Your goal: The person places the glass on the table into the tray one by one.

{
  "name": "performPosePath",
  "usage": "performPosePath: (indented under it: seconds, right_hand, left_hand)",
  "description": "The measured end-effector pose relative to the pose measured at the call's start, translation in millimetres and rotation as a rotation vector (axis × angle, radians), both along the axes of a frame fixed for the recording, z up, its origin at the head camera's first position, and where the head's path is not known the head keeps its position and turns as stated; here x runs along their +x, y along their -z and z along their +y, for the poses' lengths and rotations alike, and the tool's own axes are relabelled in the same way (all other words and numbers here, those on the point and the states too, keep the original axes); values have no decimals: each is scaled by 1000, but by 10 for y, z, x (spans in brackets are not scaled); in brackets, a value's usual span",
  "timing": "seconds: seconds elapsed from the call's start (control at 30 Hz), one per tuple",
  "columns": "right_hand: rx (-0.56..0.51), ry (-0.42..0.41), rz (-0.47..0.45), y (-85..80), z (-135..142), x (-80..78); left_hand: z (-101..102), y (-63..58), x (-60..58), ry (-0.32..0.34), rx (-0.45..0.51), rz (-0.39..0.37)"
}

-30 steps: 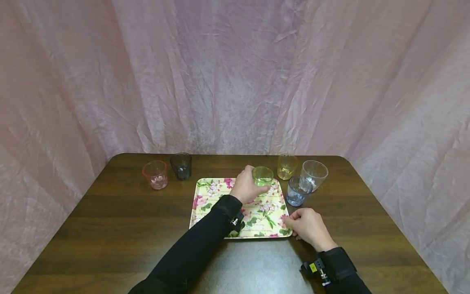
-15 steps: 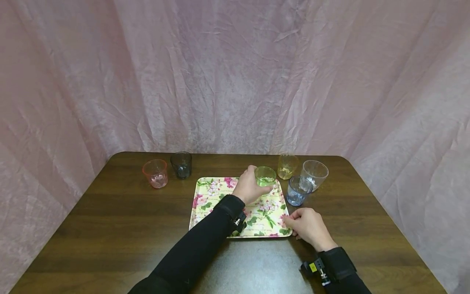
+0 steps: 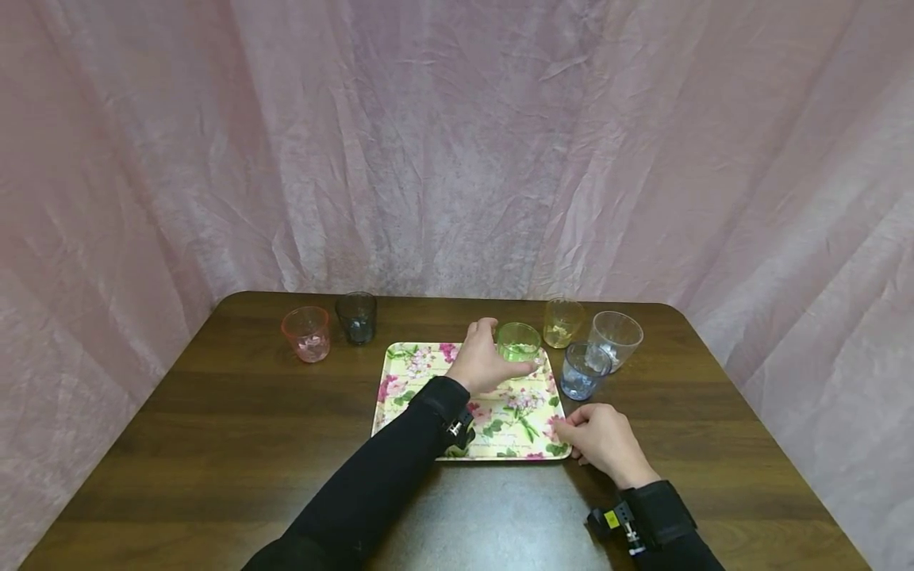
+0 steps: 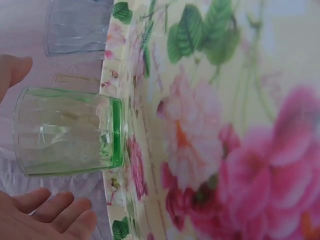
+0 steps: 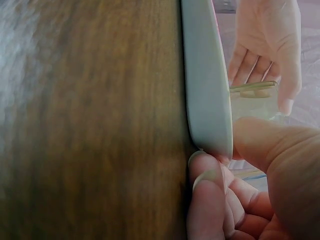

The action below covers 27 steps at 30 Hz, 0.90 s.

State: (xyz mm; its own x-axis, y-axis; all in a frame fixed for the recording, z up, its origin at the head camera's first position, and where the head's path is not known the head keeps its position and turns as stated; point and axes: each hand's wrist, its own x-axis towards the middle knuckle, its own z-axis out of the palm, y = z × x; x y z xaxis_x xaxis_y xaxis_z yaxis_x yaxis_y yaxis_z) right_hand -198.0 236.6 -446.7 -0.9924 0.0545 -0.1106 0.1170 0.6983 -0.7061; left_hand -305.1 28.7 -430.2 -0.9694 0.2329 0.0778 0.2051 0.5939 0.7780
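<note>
A green glass [image 3: 519,341] stands upright at the far right part of the flowered tray [image 3: 510,446]. My left hand [image 3: 484,363] is spread around it; in the left wrist view gaps show between the glass [image 4: 65,132] and both the thumb [image 4: 15,70] and fingers [image 4: 55,212]. At the tray's near right corner, my right hand [image 3: 603,444] pinches the rim. The right wrist view shows its thumb on top of the tray edge [image 5: 207,75] and fingertips low at its side. Just right of the tray stands a blue glass [image 3: 581,373].
A yellow glass [image 3: 562,323] and a clear glass [image 3: 617,333] stand behind the blue one. Over on the left are a red-rimmed glass [image 3: 309,335] and a dark grey glass [image 3: 357,319]. Everything rests on a brown wooden table [image 3: 214,444] before a pink curtain [image 3: 457,159].
The green glass was held over the tray's far right and shifted slightly right; now the left hand's fingers have spread away from it. The right hand has stayed at the tray corner.
</note>
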Motion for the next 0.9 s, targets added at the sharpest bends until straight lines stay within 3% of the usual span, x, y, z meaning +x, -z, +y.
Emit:
performPosePath:
  seconds: [0.2, 0.73, 0.9]
  right_hand:
    - [-4, -6, 3, 4, -11, 11]
    - [-16, -22, -10, 9, 11, -3]
    - [-11, -19, -10, 8, 16, -7]
  left_hand:
    - [-77, -8, 18, 10, 81, -12]
    - [-399, -177, 130, 61, 198, 41]
    - [-518, -211, 142, 45, 215, 52]
